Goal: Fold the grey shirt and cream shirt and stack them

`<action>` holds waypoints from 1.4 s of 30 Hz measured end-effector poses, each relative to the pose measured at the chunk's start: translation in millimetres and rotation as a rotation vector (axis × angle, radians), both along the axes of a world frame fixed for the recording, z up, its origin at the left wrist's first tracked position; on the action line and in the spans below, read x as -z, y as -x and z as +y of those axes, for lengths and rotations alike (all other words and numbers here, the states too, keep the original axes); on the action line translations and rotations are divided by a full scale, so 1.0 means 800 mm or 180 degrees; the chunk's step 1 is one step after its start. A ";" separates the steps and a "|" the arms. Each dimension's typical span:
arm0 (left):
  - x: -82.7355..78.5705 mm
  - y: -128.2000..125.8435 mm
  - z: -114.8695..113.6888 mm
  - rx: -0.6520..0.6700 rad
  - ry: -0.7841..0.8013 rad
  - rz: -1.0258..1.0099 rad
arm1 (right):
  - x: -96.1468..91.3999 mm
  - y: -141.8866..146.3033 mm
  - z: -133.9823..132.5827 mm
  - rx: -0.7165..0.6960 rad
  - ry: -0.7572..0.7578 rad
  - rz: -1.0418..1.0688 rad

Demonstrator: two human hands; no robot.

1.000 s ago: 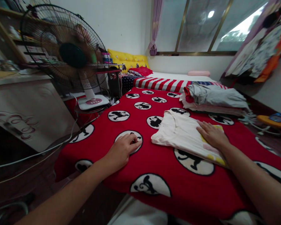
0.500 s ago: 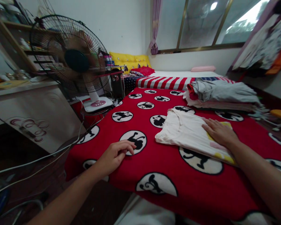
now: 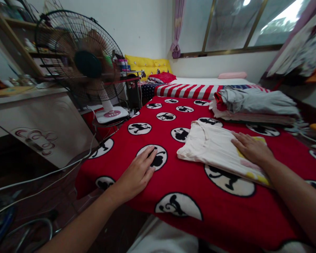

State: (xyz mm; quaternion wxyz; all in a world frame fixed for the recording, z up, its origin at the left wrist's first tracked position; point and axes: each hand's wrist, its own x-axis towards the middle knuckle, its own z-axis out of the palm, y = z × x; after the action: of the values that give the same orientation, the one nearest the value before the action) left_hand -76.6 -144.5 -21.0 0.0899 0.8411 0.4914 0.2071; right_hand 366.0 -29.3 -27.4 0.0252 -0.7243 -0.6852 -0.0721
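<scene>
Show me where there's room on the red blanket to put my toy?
Free: the red blanket between the left hand and the folded shirt, and the near edge. Crowded: the far right, with the clothes pile; the right hand presses the shirt.

A folded cream shirt (image 3: 213, 149), seemingly with yellow and pink print, lies flat on the red blanket (image 3: 189, 182)

Fuzzy, matt fleece on the red monkey-print blanket (image 3: 200, 182). Smooth, thin cotton-like cloth in the folded cream shirt (image 3: 213, 147) lying on that blanket. Soft, creased fabrics in the clothes pile (image 3: 252, 105) beyond the shirt. Thin dark metal wire on the fan (image 3: 81, 59) cage left of the blanket, glossy white plastic at its base. Pale, smooth wood-look finish on the cabinet (image 3: 42, 119) below the fan.
</scene>
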 end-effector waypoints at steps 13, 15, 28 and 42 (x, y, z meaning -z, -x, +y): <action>-0.049 0.053 -0.046 0.0998 0.1134 -0.0950 | 0.006 -0.006 0.003 -0.0097 -0.0138 0.0004; -0.055 0.060 -0.046 0.0891 0.1225 -0.1100 | 0.004 -0.003 0.002 -0.0088 -0.0117 0.0013; -0.062 0.040 -0.061 0.2137 0.2494 -0.0933 | 0.010 -0.011 0.009 -0.0111 -0.0158 -0.0014; -0.068 -0.013 -0.038 0.1582 0.1107 -0.0248 | 0.012 -0.014 0.008 -0.0255 -0.0274 -0.0047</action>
State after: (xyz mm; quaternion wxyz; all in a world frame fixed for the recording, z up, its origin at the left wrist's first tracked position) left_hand -66.0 -174.6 33.0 0.2992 0.8990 0.2949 0.1236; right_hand 377.3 -22.6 -37.4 0.0541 -0.6940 -0.7101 -0.1057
